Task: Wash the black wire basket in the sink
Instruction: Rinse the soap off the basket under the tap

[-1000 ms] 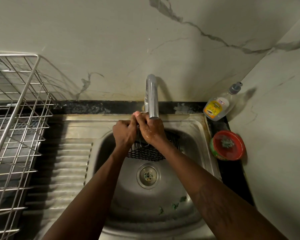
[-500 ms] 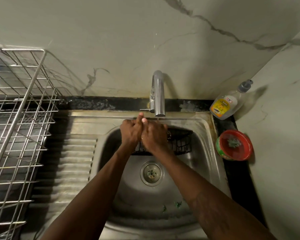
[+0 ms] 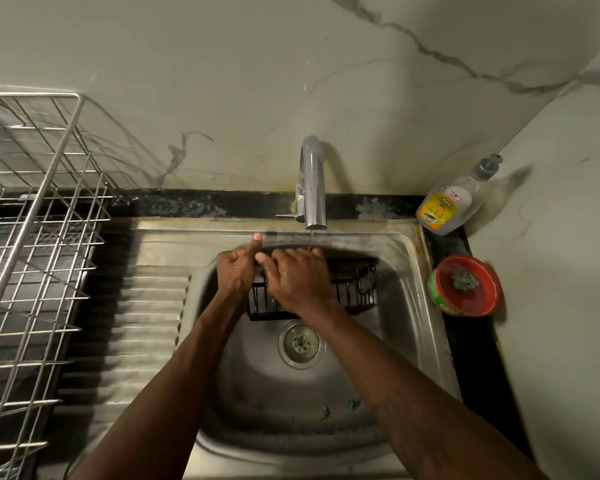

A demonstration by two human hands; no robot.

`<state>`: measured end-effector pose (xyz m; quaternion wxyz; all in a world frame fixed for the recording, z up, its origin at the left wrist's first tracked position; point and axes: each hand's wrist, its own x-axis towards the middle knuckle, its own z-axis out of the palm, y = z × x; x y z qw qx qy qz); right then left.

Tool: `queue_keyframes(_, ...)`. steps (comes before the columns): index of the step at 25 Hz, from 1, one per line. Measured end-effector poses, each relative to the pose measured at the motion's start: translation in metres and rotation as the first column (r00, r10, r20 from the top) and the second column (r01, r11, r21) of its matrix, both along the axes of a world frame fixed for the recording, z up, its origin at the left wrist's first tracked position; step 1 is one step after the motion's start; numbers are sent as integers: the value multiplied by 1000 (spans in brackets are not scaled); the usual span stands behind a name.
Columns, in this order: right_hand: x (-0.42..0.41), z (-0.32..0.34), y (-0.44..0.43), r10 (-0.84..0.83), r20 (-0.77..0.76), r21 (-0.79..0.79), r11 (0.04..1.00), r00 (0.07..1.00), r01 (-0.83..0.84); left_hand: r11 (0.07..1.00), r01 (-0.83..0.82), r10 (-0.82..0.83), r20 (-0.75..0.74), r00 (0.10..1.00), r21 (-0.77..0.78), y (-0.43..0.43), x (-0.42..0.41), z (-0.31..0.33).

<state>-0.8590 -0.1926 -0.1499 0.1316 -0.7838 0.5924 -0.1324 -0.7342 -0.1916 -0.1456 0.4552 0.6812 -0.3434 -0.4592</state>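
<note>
The black wire basket (image 3: 355, 289) lies at the back of the steel sink (image 3: 409, 306), under the chrome tap (image 3: 313, 188). A thin stream of water runs from the tap onto my right hand. My left hand (image 3: 238, 268) grips the basket's left end, thumb raised. My right hand (image 3: 298, 277) lies over the basket's middle with its fingers curled on the rim. Both hands hide much of the basket; only its right end and lower left corner show.
A steel wire dish rack (image 3: 32, 237) stands on the ribbed drainboard (image 3: 142, 327) at the left. A soap pump bottle (image 3: 447, 202) and a red bowl (image 3: 465, 285) sit on the black counter at the right. The drain (image 3: 300, 342) and green scraps (image 3: 340, 408) lie in the basin.
The basket has turned from tilted, mesh bottom facing me, to lying lengthwise with its right end showing. Both hands stayed on it. The view shifted left, so the scene moved right.
</note>
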Motion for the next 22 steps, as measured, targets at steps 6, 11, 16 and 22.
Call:
queue_keyframes(6, -68, 14, -30, -73, -210, 66, 994, 975, 88, 978, -148, 171, -163, 972, 145, 14, 23, -1)
queue_keyframes(11, -52, 30, -26, -108, -324, 42, 991, 940, 128, 994, 93, -109, 371, 922, 59, 12, 18, -26)
queue_keyframes(16, -20, 57, -28, -187, -96, 117, 973, 978, 198, 990, 143, -139, 275, 951, 6, -2, -49, 5)
queue_keyframes(22, -49, 30, -19, 97, 230, -45, 995, 968, -89, 925, -209, 259, -124, 958, 317, -5, -34, -5)
